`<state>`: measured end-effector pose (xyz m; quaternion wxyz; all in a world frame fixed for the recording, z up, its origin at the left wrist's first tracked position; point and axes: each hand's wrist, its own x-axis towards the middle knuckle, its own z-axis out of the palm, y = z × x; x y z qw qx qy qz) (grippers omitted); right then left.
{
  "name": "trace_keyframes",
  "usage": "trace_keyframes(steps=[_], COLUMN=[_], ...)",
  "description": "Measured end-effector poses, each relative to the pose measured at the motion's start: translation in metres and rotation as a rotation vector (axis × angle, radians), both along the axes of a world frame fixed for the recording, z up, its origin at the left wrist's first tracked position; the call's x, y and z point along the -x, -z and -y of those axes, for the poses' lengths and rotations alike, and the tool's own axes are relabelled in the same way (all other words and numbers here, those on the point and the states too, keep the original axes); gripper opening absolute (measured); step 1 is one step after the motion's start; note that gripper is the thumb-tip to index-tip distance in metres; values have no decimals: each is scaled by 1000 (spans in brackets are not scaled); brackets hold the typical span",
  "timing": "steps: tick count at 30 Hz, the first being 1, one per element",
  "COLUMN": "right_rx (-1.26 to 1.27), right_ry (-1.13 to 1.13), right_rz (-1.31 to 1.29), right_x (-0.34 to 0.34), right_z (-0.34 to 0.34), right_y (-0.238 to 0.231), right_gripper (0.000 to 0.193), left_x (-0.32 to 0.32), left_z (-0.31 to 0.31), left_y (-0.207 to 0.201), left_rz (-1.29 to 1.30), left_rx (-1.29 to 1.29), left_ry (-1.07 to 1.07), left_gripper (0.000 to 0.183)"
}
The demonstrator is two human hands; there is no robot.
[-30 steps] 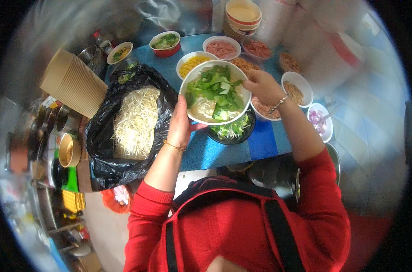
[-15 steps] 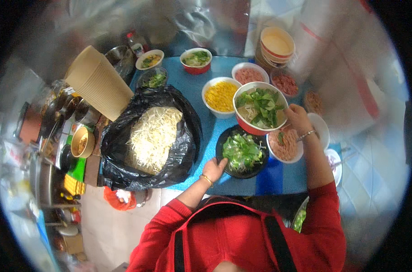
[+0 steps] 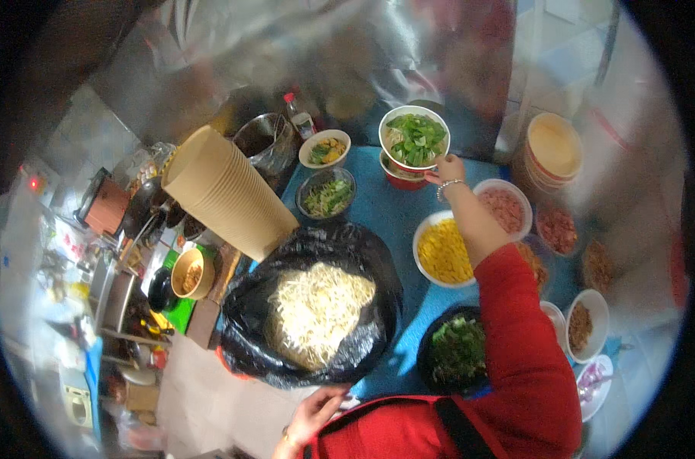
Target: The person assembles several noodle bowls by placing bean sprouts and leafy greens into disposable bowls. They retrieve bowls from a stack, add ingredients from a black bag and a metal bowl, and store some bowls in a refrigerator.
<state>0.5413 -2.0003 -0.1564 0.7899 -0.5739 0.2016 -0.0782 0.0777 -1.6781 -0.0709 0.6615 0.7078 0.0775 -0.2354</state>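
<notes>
My right hand reaches to the far side of the table, closed on the rim of a paper bowl with green leaves and bean sprouts. That bowl hangs over another red bowl, hiding most of it. My left hand is low at the near table edge, just below a black plastic bag full of bean sprouts. Its fingers look loosely stretched, with nothing seen in them. A black bowl of chopped greens sits near my right sleeve, which partly covers it.
A tall stack of paper bowls leans left of the bag. Around the blue table stand a bowl of yellow corn, bowls of pink meat and a bowl of greens. More stacked bowls stand at right.
My right hand has carried the bowl of leaves away to the far edge, over the other red bowl. My left hand has let go of the black bowl and drawn back. The view has shifted.
</notes>
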Motion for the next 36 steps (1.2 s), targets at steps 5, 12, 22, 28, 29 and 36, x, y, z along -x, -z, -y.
trace_keyframes(steps=[5, 12, 22, 28, 29, 36], right_rx=[776, 879, 1632, 1915, 1916, 1482], right_ry=[-31, -238, 172, 520, 545, 253], right_rz=[-230, -14, -392, 219, 296, 1157], right_x=[-48, 11, 111, 108, 107, 171], right_z=[-22, 20, 210, 248, 249, 96], right_y=[58, -5, -76, -66, -71, -149], right_gripper=[36, 51, 23, 27, 27, 20], left_x=[1, -10, -13, -12, -13, -38], left_z=[-20, -46, -24, 1, 1, -31], left_y=[-13, 38, 31, -11, -15, -44], left_rz=[-373, -274, -150, -161, -115, 398], left_rx=[-45, -57, 106, 283, 273, 32], left_ry=[-300, -211, -64, -143, -104, -226], left_gripper=[25, 21, 21, 19, 22, 48])
